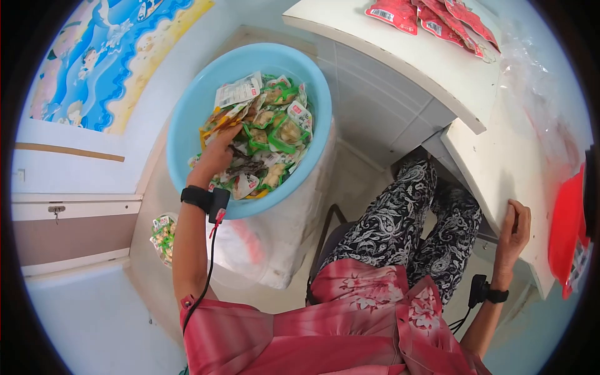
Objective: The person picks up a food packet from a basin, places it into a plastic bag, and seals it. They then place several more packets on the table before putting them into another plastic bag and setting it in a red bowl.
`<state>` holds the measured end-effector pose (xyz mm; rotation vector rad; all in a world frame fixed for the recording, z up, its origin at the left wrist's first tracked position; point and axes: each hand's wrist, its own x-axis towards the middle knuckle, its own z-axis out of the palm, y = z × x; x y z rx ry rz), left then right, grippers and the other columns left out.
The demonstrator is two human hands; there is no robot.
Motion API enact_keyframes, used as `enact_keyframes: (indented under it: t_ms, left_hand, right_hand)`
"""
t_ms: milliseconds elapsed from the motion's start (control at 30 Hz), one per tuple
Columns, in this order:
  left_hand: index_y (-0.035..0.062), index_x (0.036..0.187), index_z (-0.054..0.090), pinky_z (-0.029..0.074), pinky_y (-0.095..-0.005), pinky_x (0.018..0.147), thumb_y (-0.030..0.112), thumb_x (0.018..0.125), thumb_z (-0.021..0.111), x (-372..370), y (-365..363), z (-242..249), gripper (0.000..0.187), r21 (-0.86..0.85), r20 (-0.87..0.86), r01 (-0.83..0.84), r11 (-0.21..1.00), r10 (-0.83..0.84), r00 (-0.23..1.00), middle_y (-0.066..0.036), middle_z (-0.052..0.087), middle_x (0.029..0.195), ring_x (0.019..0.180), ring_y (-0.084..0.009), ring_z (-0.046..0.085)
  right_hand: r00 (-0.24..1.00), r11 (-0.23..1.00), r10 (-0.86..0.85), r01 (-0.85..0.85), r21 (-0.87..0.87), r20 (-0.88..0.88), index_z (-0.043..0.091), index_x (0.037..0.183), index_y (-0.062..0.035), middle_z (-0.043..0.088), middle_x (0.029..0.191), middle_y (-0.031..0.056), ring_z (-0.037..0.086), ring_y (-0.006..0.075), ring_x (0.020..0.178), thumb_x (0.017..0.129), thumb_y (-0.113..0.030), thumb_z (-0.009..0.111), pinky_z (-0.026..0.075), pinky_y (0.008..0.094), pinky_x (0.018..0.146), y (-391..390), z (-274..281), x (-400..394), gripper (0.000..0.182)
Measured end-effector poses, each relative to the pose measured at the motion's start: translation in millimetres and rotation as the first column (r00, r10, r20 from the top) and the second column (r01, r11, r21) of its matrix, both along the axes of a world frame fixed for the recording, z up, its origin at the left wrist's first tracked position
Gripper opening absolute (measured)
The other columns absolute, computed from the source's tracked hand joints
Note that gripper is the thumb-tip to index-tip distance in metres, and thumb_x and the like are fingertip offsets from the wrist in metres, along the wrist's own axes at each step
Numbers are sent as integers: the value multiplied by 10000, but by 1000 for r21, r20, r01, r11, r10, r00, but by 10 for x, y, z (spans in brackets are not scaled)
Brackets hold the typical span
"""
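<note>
My left hand (215,156) reaches into a light blue plastic basin (177,134), its visible fingers apart among a heap of small snack packets (287,132). The packets are clear with green, yellow and white printing. A yellow-edged packet (215,120) lies right by the fingers; some fingertips are hidden among the packets, and no firm grip shows. On the edge of the white table (500,169), my right hand (515,230) rests with loosely bent fingers apart and nothing in it.
Red packets (431,22) lie on the raised white tabletop (375,25). Clear plastic bags (537,81) and a red basin (565,225) are at the right. The blue basin stands on a white plastic-wrapped bundle (294,231). More packets (164,239) lie low at the left.
</note>
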<state>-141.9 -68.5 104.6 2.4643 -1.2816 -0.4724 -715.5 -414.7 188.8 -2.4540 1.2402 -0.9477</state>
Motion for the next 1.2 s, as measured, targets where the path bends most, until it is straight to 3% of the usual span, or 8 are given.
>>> enact_keyframes:
  t_ms: [133, 333, 533, 633, 733, 967, 1067, 1200]
  left_hand:
    - [134, 1532, 463, 352, -386, 1179, -150, 776, 452, 253, -233, -40, 807, -196, 116, 126, 973, -104, 988, -180, 473, 1543, 1433, -338, 447]
    - [91, 1600, 318, 363, -367, 1171, -138, 812, 474, 403, -544, 151, 835, -219, -477, -64, 974, -50, 877, -188, 420, 1584, 1469, -274, 416]
    - [90, 1540, 418, 384, -402, 1160, -29, 866, 564, 624, -474, -177, 700, -371, 92, -23, 928, 61, 994, -215, 513, 1491, 1407, -331, 482]
    - [79, 1465, 505, 387, -411, 1154, 106, 887, 658, 318, -650, 64, 599, -138, 98, 29, 990, -15, 995, -219, 538, 1452, 1408, -357, 461]
    - [76, 1441, 540, 349, -423, 1172, 213, 896, 728, -138, -1071, 382, 593, -213, 97, 298, 930, -283, 954, -205, 457, 1530, 1407, -366, 438]
    - [10, 1452, 471, 409, -466, 1121, 442, 686, 844, -213, -1694, 42, 956, -174, 82, 238, 956, -227, 970, -264, 561, 1393, 1320, -409, 518]
    - [13, 1394, 533, 465, -459, 1035, 396, 718, 814, -231, -1705, -46, 826, -126, -66, 38, 991, -46, 997, -232, 632, 1287, 1217, -394, 589]
    - [59, 1227, 666, 489, -441, 964, 308, 745, 766, -224, -1525, 14, 552, 19, 71, 225, 974, -226, 972, -188, 691, 1144, 1101, -364, 634]
  right_hand:
    - [1000, 1000, -19, 19, 12, -25, 657, 1070, 5, 534, 884, 15, 455, 94, 749, 994, 2, 566, 371, 236, 650, 10, 13, 20, 118]
    - [1000, 1000, 4, -4, -23, -13, 656, 1074, 6, 529, 889, 14, 434, 96, 733, 994, 14, 558, 350, 236, 635, 6, 14, 35, 127]
    - [999, 999, -36, 37, 30, -28, 659, 1073, 6, 531, 882, 13, 418, 90, 721, 990, 24, 558, 337, 236, 624, 46, 57, 66, 132]
    - [1000, 999, -18, 17, -27, -22, 662, 1070, 6, 527, 874, 11, 415, 85, 718, 983, 33, 565, 332, 235, 620, 10, -6, 34, 133]
    - [1000, 999, 1, -1, -41, -7, 664, 1069, 4, 527, 873, 9, 414, 83, 715, 978, 38, 572, 334, 234, 618, 6, -6, 42, 135]
    - [1000, 1000, -15, 15, -18, 11, 659, 1059, 7, 534, 873, 30, 448, 111, 729, 978, 23, 572, 360, 256, 625, 23, 22, 71, 120]
    - [1000, 1000, -20, 20, -18, 4, 659, 1054, 6, 537, 873, 36, 458, 118, 735, 980, 17, 568, 369, 262, 627, 34, 19, 80, 118]
    - [999, 999, -40, 40, 21, -9, 663, 1051, 4, 542, 875, 40, 465, 121, 736, 976, 20, 568, 379, 262, 630, 40, 41, 58, 121]
